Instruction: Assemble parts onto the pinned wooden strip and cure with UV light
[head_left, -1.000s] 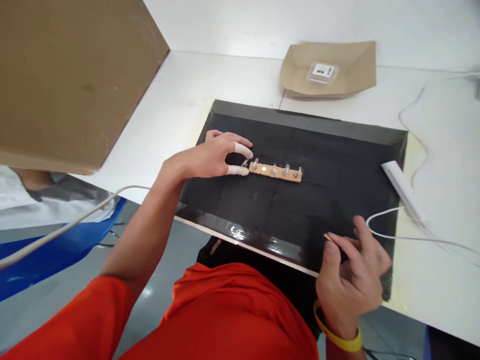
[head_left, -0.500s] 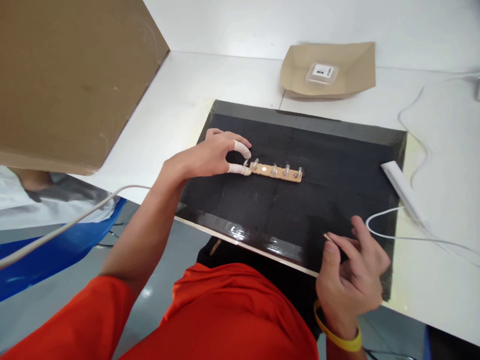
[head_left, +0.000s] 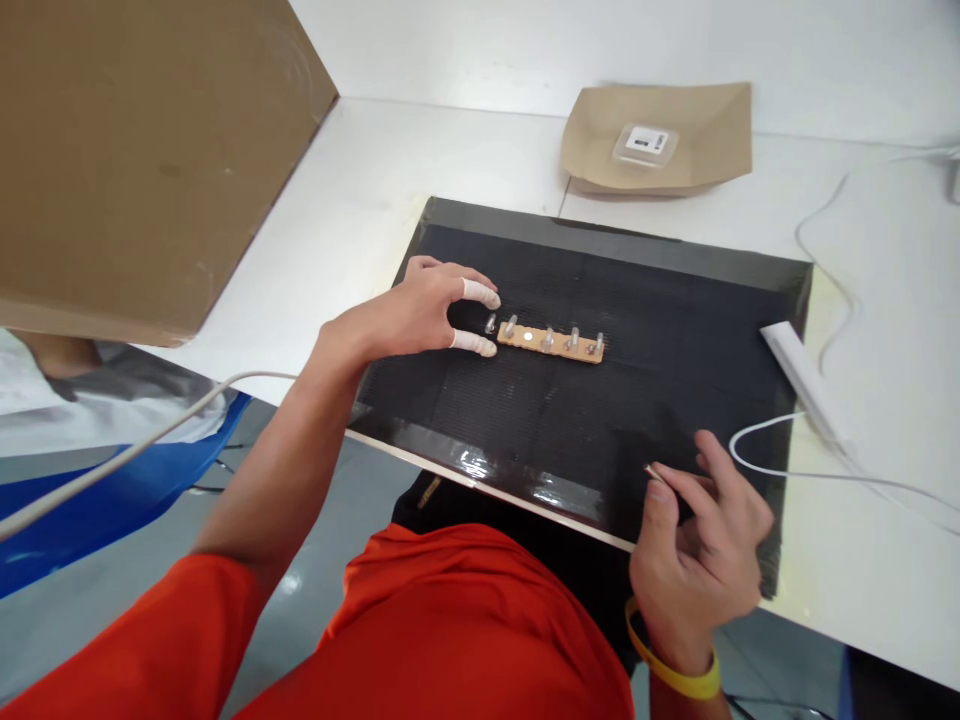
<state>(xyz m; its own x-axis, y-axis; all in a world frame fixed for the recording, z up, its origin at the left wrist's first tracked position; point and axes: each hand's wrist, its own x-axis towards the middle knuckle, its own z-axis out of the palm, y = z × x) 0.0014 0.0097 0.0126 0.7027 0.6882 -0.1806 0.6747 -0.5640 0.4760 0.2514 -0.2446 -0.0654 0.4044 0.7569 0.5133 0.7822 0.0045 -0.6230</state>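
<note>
A narrow tan circuit strip (head_left: 551,343) with several small clear LEDs standing on it lies on a black mat (head_left: 660,330). My left hand (head_left: 420,310) rests at the strip's left end, thumb and forefinger in white finger cots, pinching a loose clear LED just off that end. My right hand (head_left: 701,560) hovers over the mat's near right edge, fingers curled round a thin metal tool (head_left: 654,472) whose tip pokes out to the left. A yellow band is on that wrist.
A large cardboard sheet (head_left: 142,150) leans at the left. A brown paper tray (head_left: 660,135) with a small labelled packet sits at the back. A white bar (head_left: 806,380) and white cables (head_left: 825,470) lie to the right on the white table (head_left: 360,200).
My left finger and thumb have parted slightly from the strip's end. The right hand has drifted a little left and up. The strip has not moved.
</note>
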